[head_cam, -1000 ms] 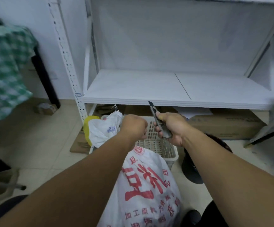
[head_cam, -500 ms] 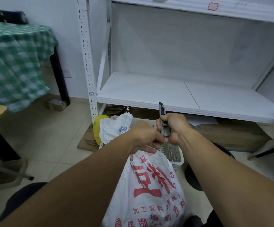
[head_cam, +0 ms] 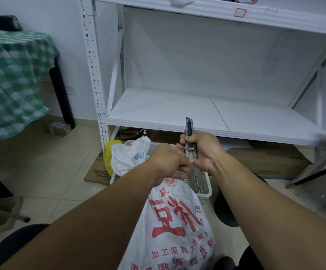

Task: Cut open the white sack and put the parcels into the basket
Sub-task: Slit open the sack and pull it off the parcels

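A white woven sack (head_cam: 174, 227) with red printing hangs low in the middle. My left hand (head_cam: 168, 162) grips its gathered neck. My right hand (head_cam: 203, 151) holds a grey utility knife (head_cam: 189, 139) upright, blade tip pointing up, right beside the left hand's fingers. Behind the hands a white slotted plastic basket (head_cam: 199, 182) stands on the floor, mostly hidden. Another white sack (head_cam: 129, 156) lies over the basket's left side. No parcels show.
A white metal shelf rack (head_cam: 197, 114) stands straight ahead, with cardboard boxes (head_cam: 271, 162) under its lowest board. A yellow bag (head_cam: 109, 152) lies left of the basket. A table with a green checked cloth (head_cam: 12, 78) is at the left. A dark round object (head_cam: 224, 207) sits right of the basket.
The knife has turned from tilted to upright and moved closer to my left hand, which now touches it. My view has tilted up, showing more of the rack.
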